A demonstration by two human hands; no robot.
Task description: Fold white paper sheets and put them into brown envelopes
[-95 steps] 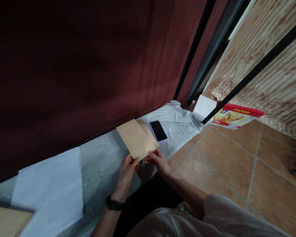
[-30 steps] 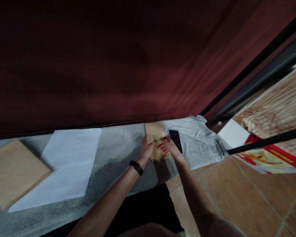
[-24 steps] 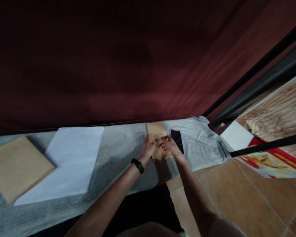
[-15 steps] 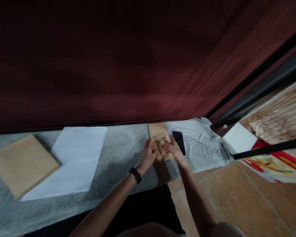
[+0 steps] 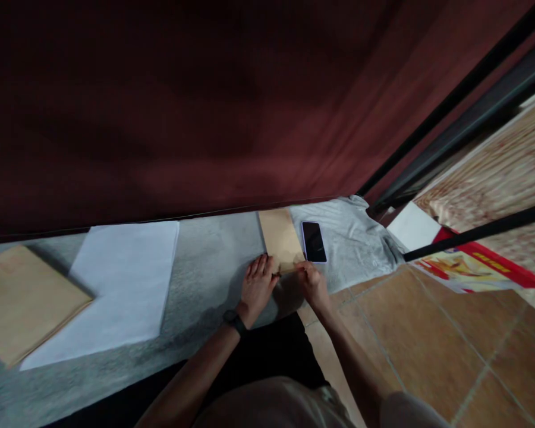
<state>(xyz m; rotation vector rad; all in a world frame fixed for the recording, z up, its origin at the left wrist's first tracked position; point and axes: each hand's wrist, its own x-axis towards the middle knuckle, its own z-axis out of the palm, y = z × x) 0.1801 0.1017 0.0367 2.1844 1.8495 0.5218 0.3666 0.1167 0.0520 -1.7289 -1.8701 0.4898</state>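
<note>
A narrow piece of brown kraft paper lies flat on the grey cloth; whether it is an envelope or a folded sheet I cannot tell. At its near left corner is my left hand, fingers close together and thumb at the near edge. My right hand is closed in a pinch on the near right corner. A slim strip along the near edge looks folded or raised between the hands. Just right of the paper rests a phone with a dark screen and pale purple case.
Grey cloth covers the narrow surface, bunched at its right end. White sheets lie on the left, partly under a larger brown paper stack. Dark red fabric rises behind. Right stand black bars and a red-yellow printed box.
Both hands have moved down to the near edge of the brown kraft paper. My right hand's spread fingers have closed on its corner. The whole view has shifted slightly.
</note>
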